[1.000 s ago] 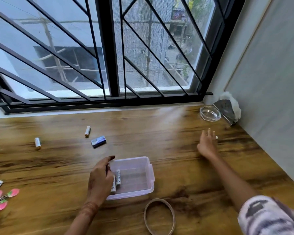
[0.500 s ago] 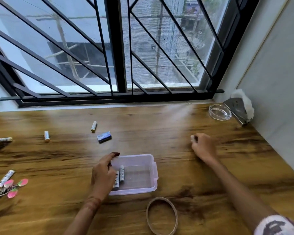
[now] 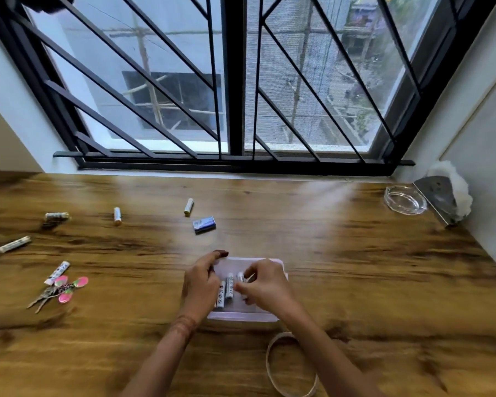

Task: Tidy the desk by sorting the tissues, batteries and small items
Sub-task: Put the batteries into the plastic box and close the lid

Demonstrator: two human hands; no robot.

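Surface: wood-grain desk (image 3: 341, 253) set against a barred window (image 3: 235, 81), pale wall at right. Far right corner: clear glass ashtray (image 3: 405, 199), beside it a metal holder with white tissues (image 3: 455, 190) behind. Loose batteries on the left half: (image 3: 188, 206), (image 3: 117, 216), (image 3: 56, 216), (image 3: 14, 243), (image 3: 56, 272). Small blue box (image 3: 204, 224) near centre. Keys with pink tags (image 3: 60, 289) at left. Tape ring (image 3: 291, 365) lies flat at near edge.

Clear plastic container (image 3: 269, 265) centre, two batteries (image 3: 225, 289) lying inside.

Left hand (image 3: 202, 285) rests on container's left rim, fingers curled over the wall. Right hand (image 3: 265, 287) over the container, fingertips pinched around a battery (image 3: 241, 277); image blurred, grip detail uncertain
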